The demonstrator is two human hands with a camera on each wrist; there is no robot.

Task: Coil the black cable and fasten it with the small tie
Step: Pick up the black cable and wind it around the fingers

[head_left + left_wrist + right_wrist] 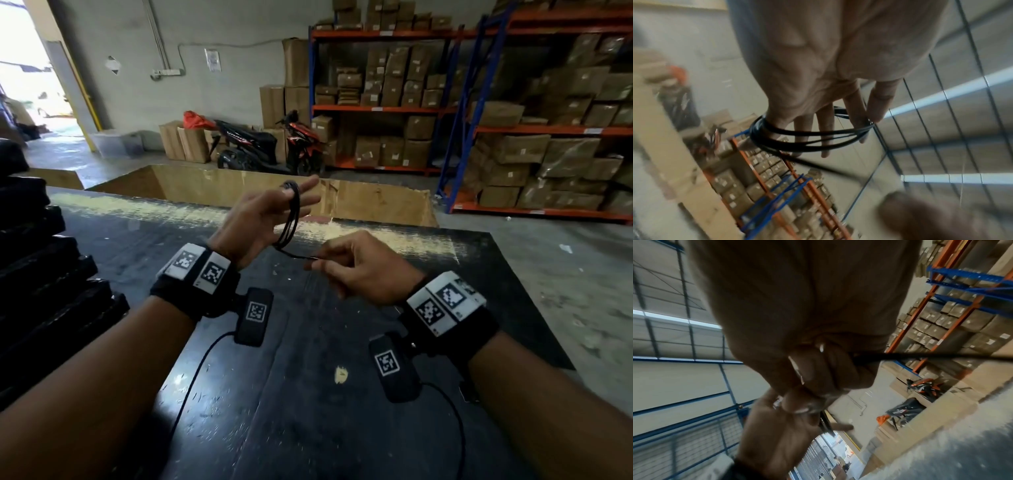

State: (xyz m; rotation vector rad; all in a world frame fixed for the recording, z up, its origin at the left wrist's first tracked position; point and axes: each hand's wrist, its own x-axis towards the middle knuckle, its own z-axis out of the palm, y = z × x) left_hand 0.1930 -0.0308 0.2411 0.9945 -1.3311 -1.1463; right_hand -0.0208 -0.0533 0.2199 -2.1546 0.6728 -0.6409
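Observation:
My left hand [270, 212] is raised above the black table [308, 394], palm toward me, fingers straight and spread. The black cable [291, 219] is wound in several loops round it, from the fingers down to the heel of the palm. In the left wrist view the loops [809, 134] cross the straight fingers of the left hand [828, 65]. The free end runs down to my right hand [356, 267], which pinches it between thumb and curled fingers. The right wrist view shows that hand [807, 305] gripping the taut cable [920, 356]. No small tie shows in any view.
A stack of black flat items [41, 274] stands on the table's left side. Beyond the far edge lies an open cardboard box [239, 185]. Two scooters [260, 144] and shelves of cartons [513, 137] stand further back. Thin sensor leads run from both wrist units across the tabletop.

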